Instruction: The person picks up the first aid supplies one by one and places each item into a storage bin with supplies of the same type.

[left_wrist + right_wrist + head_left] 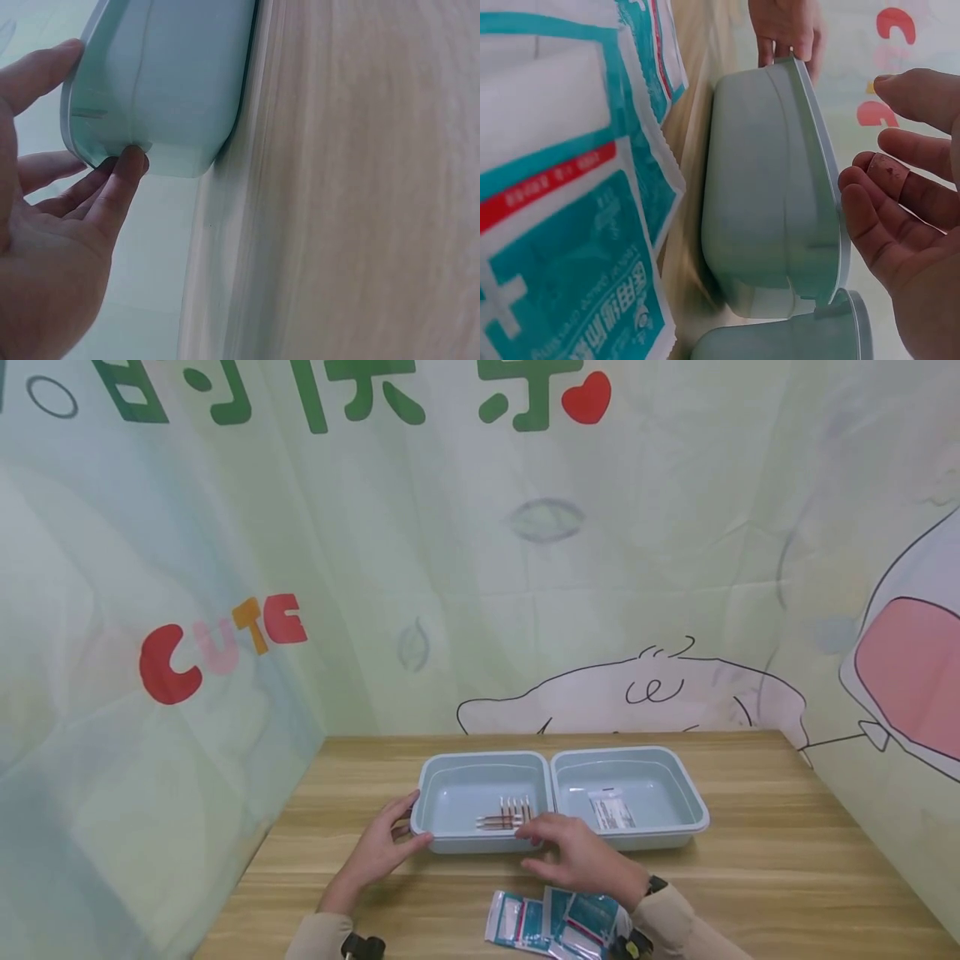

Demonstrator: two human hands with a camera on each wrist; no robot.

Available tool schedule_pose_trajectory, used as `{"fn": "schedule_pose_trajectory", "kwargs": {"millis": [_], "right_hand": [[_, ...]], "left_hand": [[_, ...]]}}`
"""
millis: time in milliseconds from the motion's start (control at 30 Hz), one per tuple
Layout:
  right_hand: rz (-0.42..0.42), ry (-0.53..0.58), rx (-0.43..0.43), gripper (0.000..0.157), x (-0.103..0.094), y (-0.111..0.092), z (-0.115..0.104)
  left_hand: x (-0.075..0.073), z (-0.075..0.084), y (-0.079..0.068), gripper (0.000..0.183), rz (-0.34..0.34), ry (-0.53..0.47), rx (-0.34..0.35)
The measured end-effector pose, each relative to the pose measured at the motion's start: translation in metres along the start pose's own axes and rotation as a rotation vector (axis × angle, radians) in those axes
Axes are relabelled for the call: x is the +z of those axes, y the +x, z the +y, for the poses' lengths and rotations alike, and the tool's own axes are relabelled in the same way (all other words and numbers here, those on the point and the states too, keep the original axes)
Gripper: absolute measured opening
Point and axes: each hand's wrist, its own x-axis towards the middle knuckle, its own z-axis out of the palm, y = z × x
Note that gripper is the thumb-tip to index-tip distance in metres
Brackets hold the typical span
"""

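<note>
1. Where the wooden table (765, 877) spans the lower field, it bears two pale-blue trays, both with long axes running roughly left to right.
2. Right tray (660, 841): stands end to end with its neighbour, the adjoining rims touching or nearly so.
3. Left tray (480, 845): lies between the two hands, its near wall facing the person.
4. Right hand (573, 852): extends to the near rim at the left tray's right end; its fingers are apart, loosely bent, with nothing visible between them. Contact with the rim cannot be told.
5. Left hand (381, 842): thumb and fingers are clamped about the same tray's near left corner.
6. Teal packets (557, 907): overlap on the table, nearer the person than the trays.
7. White packet (611, 810): lies inside the right tray.
8. Swabs (507, 817): lie inside the left tray towards its near right corner, some pointing away from the person, others crosswise. Judged as the governing relation: they sit just beyond the right fingertips and slightly leftward, that hand being the nearer.
</note>
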Motion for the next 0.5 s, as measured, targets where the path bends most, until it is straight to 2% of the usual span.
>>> {"fn": "schedule_pose_trajectory", "kwargs": {"millis": [500], "right_hand": [[-0.106,-0.021,-0.125,0.032,0.012,-0.013,0.0]], "left_hand": [[0.0,0.0,0.001,0.074,0.006,0.003,-0.004]]}}
